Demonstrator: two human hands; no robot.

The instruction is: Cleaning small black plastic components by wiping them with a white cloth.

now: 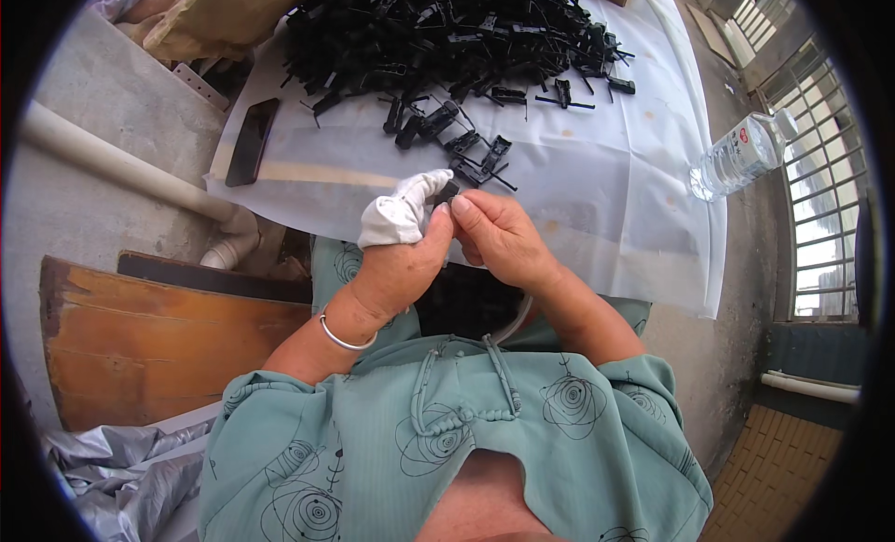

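Observation:
My left hand [407, 227], its fingers partly covered by a white cloth glove, is closed on a small black plastic part [447, 193]. Pressed against the same part are the thumb and fingertips of my right hand [503, 236], which is bare. Most of the part is hidden by my fingers, so its exact kind does not show. Just beyond my hands lie a few loose black plastic pieces with thin rods [480, 160]. Farther back, a large heap of similar black pieces [447, 39] covers the far side of the table.
White sheeting [615, 234] covers the table. A dark phone [253, 141] lies at its left edge, and a clear water bottle [741, 157] is at the right. Below my hands, a dark container [471, 300] sits at my lap. A wooden board [168, 342] leans at the left.

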